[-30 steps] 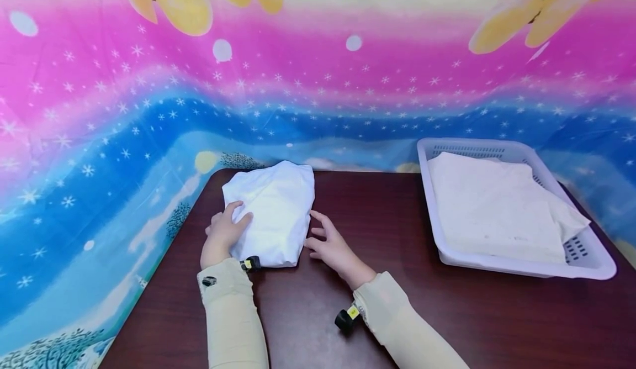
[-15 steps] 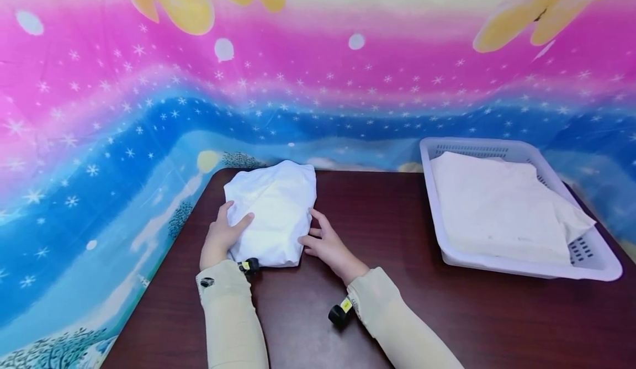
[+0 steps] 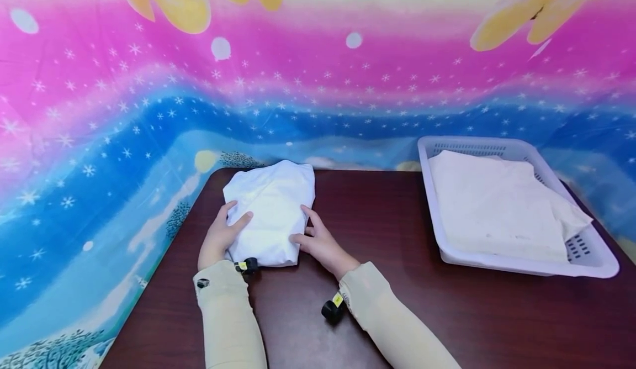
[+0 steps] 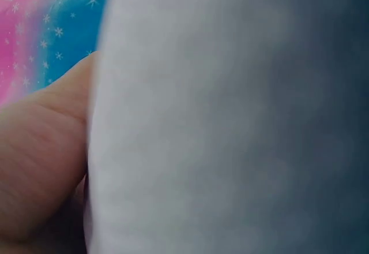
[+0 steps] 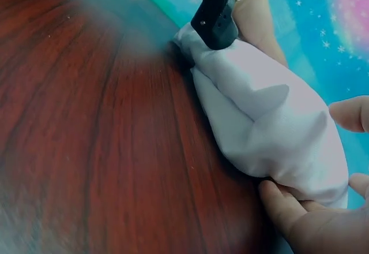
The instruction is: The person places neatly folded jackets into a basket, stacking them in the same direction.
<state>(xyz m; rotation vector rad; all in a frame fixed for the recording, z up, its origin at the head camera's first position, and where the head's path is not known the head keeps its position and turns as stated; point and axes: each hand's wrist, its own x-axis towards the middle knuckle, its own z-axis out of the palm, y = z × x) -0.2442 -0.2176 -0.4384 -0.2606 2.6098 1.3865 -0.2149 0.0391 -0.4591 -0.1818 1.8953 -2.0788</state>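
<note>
A folded white cloth point(image 3: 270, 206) lies as a thick, slightly puffy bundle at the back left of the dark table point(image 3: 367, 214). My left hand point(image 3: 221, 236) grips its left side, thumb over the top and the other fingers partly hidden along the edge. On the opposite side my right hand point(image 3: 323, 244) has its thumb at the cloth's edge. In the right wrist view, one fingertip point(image 5: 278, 203) tucks in under the bundle while another finger touches its upper side. Blurred white cloth point(image 4: 190, 127) fills most of the left wrist view, beside part of my left hand point(image 4: 40, 156).
A pale lilac plastic basket point(image 3: 437, 231) with slotted walls stands at the right end of the table. Another white folded cloth point(image 3: 492, 209) lies in it, one corner reaching over the rim. A pink and blue snowflake-patterned sheet point(image 3: 348, 82) hangs close behind the table.
My right hand has moved left, from just beside the cloth onto its right edge. The left hand has stayed at the left side, its fingers settling lower. The cloth has barely moved.
</note>
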